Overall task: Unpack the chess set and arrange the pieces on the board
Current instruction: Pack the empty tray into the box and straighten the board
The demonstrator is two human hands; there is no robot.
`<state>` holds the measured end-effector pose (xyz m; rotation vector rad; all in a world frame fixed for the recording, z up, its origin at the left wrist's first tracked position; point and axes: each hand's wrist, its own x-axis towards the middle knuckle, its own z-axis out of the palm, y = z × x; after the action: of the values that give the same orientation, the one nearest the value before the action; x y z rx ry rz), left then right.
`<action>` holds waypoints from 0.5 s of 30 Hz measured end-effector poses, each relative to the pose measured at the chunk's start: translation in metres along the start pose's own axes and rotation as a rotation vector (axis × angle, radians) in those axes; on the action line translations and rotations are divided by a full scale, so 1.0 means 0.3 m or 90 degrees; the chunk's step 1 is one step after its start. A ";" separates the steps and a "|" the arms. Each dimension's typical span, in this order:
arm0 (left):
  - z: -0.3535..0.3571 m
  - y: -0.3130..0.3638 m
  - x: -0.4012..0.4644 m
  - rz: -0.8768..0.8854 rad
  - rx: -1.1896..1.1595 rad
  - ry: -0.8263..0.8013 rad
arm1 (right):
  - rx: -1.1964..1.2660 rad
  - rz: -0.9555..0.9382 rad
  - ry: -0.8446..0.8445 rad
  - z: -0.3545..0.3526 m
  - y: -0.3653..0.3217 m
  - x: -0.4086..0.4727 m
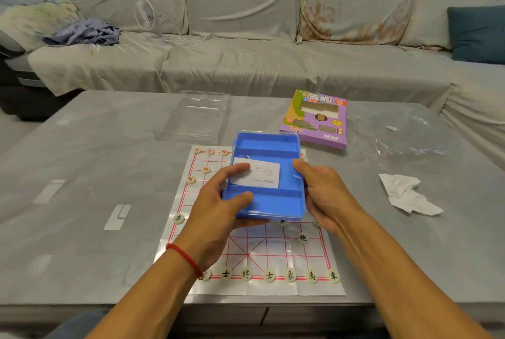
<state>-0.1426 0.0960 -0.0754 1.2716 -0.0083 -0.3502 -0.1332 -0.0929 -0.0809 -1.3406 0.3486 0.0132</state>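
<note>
A blue plastic tray [269, 203] with three compartments is held above the paper chess board [247, 254]. A white card [261, 173] lies in its middle compartment. My left hand [218, 202] grips the tray's left edge, thumb over the rim. My right hand [318, 191] grips the right edge. Round cream chess pieces [269, 275] with black characters line the board's near edge. More pieces with red characters [210, 151] sit at the far left corner. The tray hides the middle of the board.
A clear plastic lid [196, 117] lies beyond the board. A purple cardboard box [318, 120] lies at the back right, with a clear plastic wrapper [407, 134] and crumpled white paper [407, 194] to its right. A sofa [246, 38] stands behind the grey table [95, 161].
</note>
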 end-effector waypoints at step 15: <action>-0.179 0.062 0.134 0.051 -0.037 0.088 | -0.090 0.002 -0.030 0.233 0.001 0.139</action>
<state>-0.0891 0.1402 -0.0819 1.2318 0.0683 -0.1916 -0.0769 -0.0342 -0.0788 -1.4777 0.3147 0.0725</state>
